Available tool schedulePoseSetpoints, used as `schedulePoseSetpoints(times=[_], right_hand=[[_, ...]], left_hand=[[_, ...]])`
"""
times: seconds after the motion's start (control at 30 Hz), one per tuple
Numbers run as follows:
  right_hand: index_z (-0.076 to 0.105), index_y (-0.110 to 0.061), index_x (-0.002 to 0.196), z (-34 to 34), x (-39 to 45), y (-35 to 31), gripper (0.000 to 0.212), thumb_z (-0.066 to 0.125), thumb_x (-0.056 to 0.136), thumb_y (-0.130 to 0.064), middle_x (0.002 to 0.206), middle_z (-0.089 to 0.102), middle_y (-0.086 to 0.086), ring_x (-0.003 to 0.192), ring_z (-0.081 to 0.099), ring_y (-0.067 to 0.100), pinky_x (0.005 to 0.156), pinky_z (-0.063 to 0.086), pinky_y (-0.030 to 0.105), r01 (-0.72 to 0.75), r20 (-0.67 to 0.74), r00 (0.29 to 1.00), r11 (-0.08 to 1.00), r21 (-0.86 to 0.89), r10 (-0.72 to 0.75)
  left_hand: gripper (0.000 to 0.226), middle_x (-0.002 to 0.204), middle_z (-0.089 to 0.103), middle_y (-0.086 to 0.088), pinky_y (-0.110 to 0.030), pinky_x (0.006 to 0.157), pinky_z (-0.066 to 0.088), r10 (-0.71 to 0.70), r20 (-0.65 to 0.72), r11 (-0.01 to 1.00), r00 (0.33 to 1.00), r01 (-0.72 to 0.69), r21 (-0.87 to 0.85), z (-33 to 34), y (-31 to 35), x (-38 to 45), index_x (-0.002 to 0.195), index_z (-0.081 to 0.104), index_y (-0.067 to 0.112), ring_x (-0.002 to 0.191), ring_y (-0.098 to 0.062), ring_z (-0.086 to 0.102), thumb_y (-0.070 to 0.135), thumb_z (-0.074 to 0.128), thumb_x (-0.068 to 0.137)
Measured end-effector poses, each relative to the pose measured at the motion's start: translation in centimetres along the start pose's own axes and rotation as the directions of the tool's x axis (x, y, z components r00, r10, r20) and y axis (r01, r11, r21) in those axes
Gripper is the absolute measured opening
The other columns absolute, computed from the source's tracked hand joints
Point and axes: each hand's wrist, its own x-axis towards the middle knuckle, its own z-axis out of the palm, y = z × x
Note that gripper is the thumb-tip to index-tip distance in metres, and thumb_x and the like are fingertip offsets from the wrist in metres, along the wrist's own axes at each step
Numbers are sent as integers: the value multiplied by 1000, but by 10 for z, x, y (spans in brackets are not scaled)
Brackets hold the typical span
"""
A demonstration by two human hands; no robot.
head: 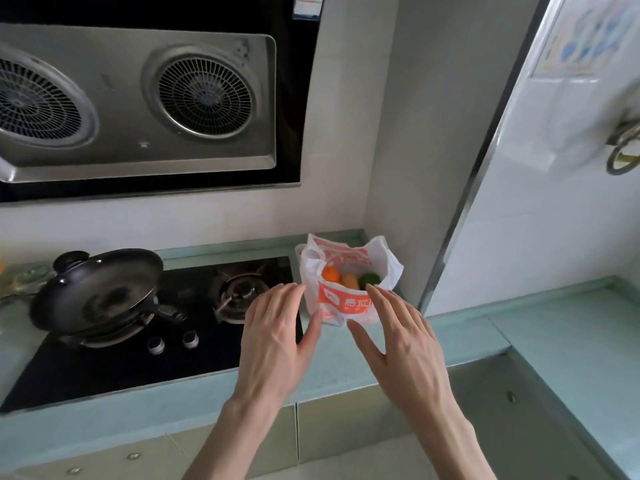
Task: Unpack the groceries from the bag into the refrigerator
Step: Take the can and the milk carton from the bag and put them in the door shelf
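A white plastic bag (pixel 341 299) with orange print stands open on the pale green counter (pixel 346 358), in the corner by the wall. Inside it show an orange fruit (pixel 330 274), a yellowish item (pixel 349 280) and a green item (pixel 369 279). My left hand (pixel 277 337) hovers just left of the bag with fingers spread and straight, its thumb near the bag's lower left. On the bag's right side, my right hand (pixel 403 337) is spread too, its fingertips by the rim. Neither hand holds anything. No refrigerator is plainly in view.
A black gas hob (pixel 194 341) lies left of the bag, with a dark wok (pixel 97 292) on its left burner. A range hood (pixel 138 109) hangs above. A white tiled wall with a metal edge strip (pixel 478 161) rises at right.
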Motion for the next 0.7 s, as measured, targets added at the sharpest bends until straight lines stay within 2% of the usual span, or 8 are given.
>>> schedulePoseSetpoints(times=[0.2, 0.37, 0.47, 0.6, 0.7], right_hand=[[48, -30, 144, 36, 65, 25, 51, 49, 101, -58, 138, 63, -11, 122, 63, 14, 101, 46, 27, -53, 10, 999, 998, -14, 54], [45, -34, 146, 71, 109, 46, 53, 44, 102, -63, 142, 59, -14, 122, 62, 11, 102, 48, 27, -113, 84, 990, 993, -14, 114], [46, -32, 146, 87, 124, 59, 52, 47, 102, -61, 142, 59, -13, 121, 63, 12, 100, 50, 30, -125, 107, 986, 992, -27, 127], [50, -26, 144, 100, 132, 75, 58, 40, 102, -64, 139, 62, -10, 115, 66, 14, 95, 52, 30, -168, 129, 977, 985, -44, 172], [52, -24, 144, 114, 140, 88, 53, 50, 102, -56, 138, 63, -8, 115, 66, 16, 92, 53, 31, -180, 149, 970, 981, -75, 190]], left_hand=[[47, 132, 64, 1, -27, 111, 37, 18, 60, 999, 998, -16, -36, 54, -35, 65, 135, 59, 16, 125, -18, 58, 49, 46, 103], [38, 129, 63, 5, -23, 105, 34, 53, 61, 993, 997, -46, -104, 90, -56, 106, 133, 55, 22, 120, -14, 56, 43, 55, 101], [36, 126, 64, 4, -27, 104, 39, 54, 91, 992, 994, -43, -122, 110, -67, 124, 132, 57, 20, 117, -17, 59, 40, 57, 101], [41, 131, 63, 4, -34, 108, 46, 33, 164, 985, 986, -4, -174, 136, -73, 138, 135, 59, 18, 122, -17, 59, 43, 49, 104], [43, 135, 63, 7, -36, 109, 46, 42, 233, 975, 972, 11, -223, 158, -75, 149, 138, 59, 20, 126, -13, 57, 45, 45, 105]])
